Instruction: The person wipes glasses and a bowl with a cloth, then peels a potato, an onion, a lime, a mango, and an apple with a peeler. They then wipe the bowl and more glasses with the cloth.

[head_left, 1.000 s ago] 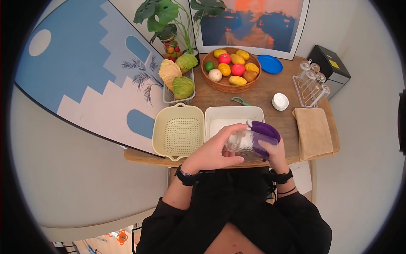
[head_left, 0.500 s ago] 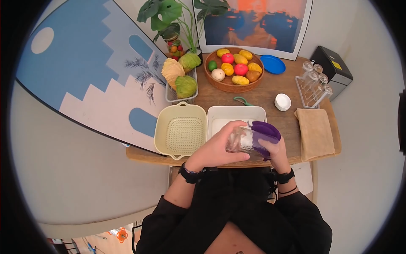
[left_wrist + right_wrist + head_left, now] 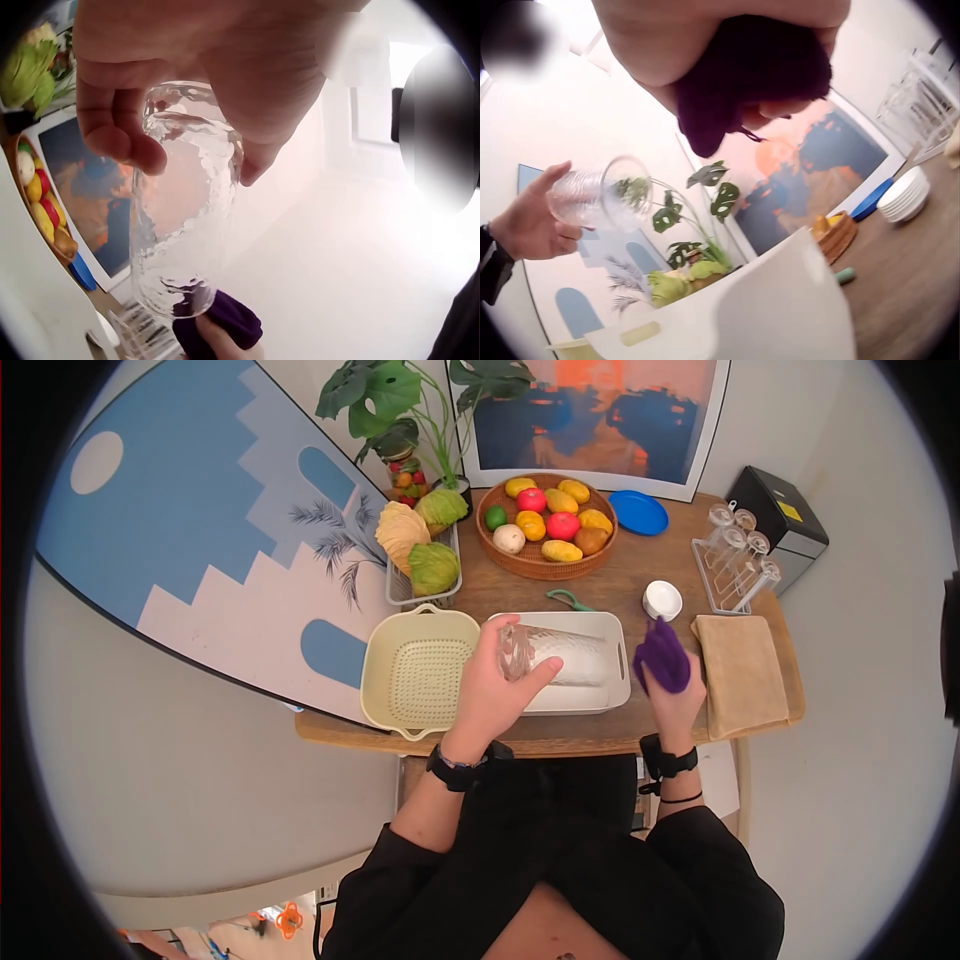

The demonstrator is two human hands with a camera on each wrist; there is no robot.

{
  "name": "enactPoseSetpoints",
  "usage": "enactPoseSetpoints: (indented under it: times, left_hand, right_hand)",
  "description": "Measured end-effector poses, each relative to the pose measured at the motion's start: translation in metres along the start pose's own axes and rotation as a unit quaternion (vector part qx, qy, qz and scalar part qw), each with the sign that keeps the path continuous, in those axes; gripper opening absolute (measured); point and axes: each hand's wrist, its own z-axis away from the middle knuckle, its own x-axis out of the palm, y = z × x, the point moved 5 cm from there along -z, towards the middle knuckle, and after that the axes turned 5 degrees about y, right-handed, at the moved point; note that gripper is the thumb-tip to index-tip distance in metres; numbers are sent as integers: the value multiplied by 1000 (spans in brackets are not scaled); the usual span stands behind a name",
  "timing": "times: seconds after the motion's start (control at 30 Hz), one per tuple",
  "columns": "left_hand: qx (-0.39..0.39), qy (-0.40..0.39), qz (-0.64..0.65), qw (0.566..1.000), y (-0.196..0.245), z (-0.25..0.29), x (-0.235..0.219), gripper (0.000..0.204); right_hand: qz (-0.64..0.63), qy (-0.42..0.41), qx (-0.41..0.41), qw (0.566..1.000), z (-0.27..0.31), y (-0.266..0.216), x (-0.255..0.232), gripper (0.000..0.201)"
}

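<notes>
In the head view, my left hand (image 3: 492,695) grips a clear textured glass (image 3: 565,655) by one end, lying sideways above the white tray (image 3: 575,703). The left wrist view shows fingers and thumb around the end of the glass (image 3: 184,202). My right hand (image 3: 678,705) holds a bunched purple cloth (image 3: 664,658) to the right of the tray, apart from the glass in the head view. In the right wrist view the cloth (image 3: 754,71) is tucked in the curled fingers.
A yellow-green colander (image 3: 420,670) stands left of the tray. Behind are a fruit basket (image 3: 548,568), a green peeler (image 3: 570,599), white bowls (image 3: 662,601) and a blue plate (image 3: 640,513). At the right are a glass rack (image 3: 735,570) and a folded tan cloth (image 3: 745,675).
The purple cloth has come away from the glass with my right hand, which moved right. My left hand has shifted slightly left and up with the glass.
</notes>
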Motion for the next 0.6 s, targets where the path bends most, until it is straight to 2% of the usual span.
enactPoseSetpoints:
  times: [0.03, 0.07, 0.1, 0.17, 0.2, 0.27, 0.3, 0.33, 0.4, 0.53, 0.6]
  left_hand:
    - [1, -1, 1, 1000, 0, -1, -1, 64]
    - [82, 22, -87, 993, 7, -1, -4, 67]
    - [162, 44, -174, 970, 15, 1, -4, 71]
    - [154, 26, -170, 973, 14, 3, 0, 73]
    - [144, 9, -167, 975, 12, 5, 3, 75]
    - [164, -1, -171, 972, 11, 9, 10, 75]
    - [183, -9, -176, 967, 11, 10, 14, 76]
    - [182, -10, -176, 967, 9, 10, 15, 76]
    - [248, 0, -186, 951, 11, 11, 17, 78]
    - [227, -12, -260, 939, 13, 5, 23, 81]
    - [239, -23, -231, 943, 22, 9, 27, 84]
  right_hand:
    - [28, -17, 34, 999, -8, 11, -2, 43]
    - [56, -35, 69, 995, -13, 24, -7, 43]
    - [57, -35, 70, 995, -15, 35, -12, 43]
    - [145, -90, 112, 979, -12, 70, -12, 47]
    - [146, -89, 112, 979, -7, 89, -13, 47]
    - [270, -207, 81, 937, 10, 115, -6, 53]
    - [278, -265, 103, 918, 18, 124, -5, 57]
    - [279, -266, 103, 917, 19, 130, -7, 57]
    - [212, -204, 45, 955, 11, 105, -9, 59]
    - [144, -182, -7, 973, -9, 27, -10, 62]
    - [33, -263, -70, 962, -7, -28, 0, 63]
